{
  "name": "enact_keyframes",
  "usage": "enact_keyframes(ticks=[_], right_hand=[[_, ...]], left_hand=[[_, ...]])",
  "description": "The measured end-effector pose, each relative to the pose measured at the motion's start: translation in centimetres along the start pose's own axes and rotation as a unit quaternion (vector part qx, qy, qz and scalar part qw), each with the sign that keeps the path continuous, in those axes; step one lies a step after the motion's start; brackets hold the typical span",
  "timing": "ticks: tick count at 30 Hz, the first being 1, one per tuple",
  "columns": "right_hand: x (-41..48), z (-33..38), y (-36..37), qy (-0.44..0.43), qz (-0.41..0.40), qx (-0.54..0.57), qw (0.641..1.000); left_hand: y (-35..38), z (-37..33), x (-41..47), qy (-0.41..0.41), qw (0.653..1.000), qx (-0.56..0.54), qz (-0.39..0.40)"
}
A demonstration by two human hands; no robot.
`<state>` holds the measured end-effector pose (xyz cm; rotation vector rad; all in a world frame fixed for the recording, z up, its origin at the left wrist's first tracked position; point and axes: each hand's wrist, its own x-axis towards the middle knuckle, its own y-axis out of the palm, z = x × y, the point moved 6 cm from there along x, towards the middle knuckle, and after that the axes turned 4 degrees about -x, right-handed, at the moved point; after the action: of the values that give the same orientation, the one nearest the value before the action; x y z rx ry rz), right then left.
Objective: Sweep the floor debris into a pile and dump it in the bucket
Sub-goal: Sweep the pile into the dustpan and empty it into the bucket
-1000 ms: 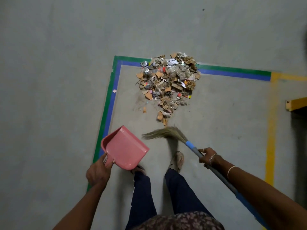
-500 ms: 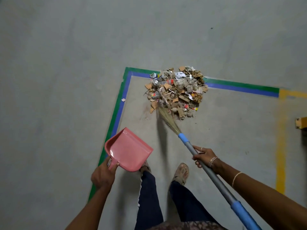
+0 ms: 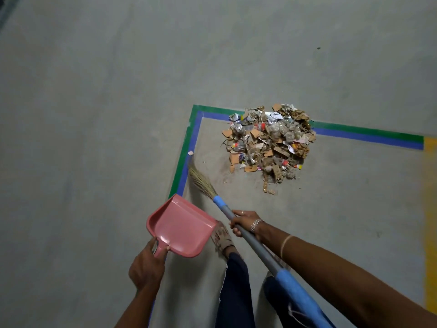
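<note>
A: Step in hand?
B: Gathering strays, likely. Heap of cardboard scraps and wrappers (image 3: 269, 143): on floor (image 3: 106, 114), formed. Straw-bristled grey-handled broom (image 3: 202, 181): left of heap, fingers of right hand (image 3: 244, 223) wrapped round shaft.
A: Next?
B: Pink plastic dustpan (image 3: 181, 226), nearer than heap, fingers of left hand (image 3: 146, 263) curled round handle: set against heap. Bucket unseen.

Open floor (image 3: 343, 209) surrounds the debris pile (image 3: 269, 147) on all sides. The broom (image 3: 261, 252), slanting from near right to far left, plus dustpan (image 3: 182, 227) and foot (image 3: 223, 236), crowd the near-left approach.
</note>
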<state>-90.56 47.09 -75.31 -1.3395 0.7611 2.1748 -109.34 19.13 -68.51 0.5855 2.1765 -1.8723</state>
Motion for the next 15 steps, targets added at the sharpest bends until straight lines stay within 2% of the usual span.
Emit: enact_keyframes(ticks=[4, 7, 11, 13, 15], right_hand=[[7.0, 3.2, 3.3, 0.0, -0.035, 0.01, 0.999], [9.2, 4.8, 3.9, 0.001, -0.111, 0.06, 0.992], [7.8, 5.3, 1.9, 0.005, -0.221, 0.151, 0.964], [6.0, 5.1, 0.6, 0.01, -0.24, 0.165, 0.956], [3.7, 4.8, -0.1, 0.017, -0.22, 0.178, 0.959]], left_hand=[[-0.8, 3.0, 3.9, -0.003, 1.0, -0.001, -0.002], [-1.2, 4.5, 5.8, 0.0, 1.0, -0.004, 0.004], [-1.1, 5.3, 7.3, -0.015, 0.999, -0.009, 0.03], [-1.0, 4.9, 7.9, -0.018, 0.999, -0.017, 0.041], [-1.0, 3.9, 8.4, -0.01, 0.999, -0.026, 0.044]])
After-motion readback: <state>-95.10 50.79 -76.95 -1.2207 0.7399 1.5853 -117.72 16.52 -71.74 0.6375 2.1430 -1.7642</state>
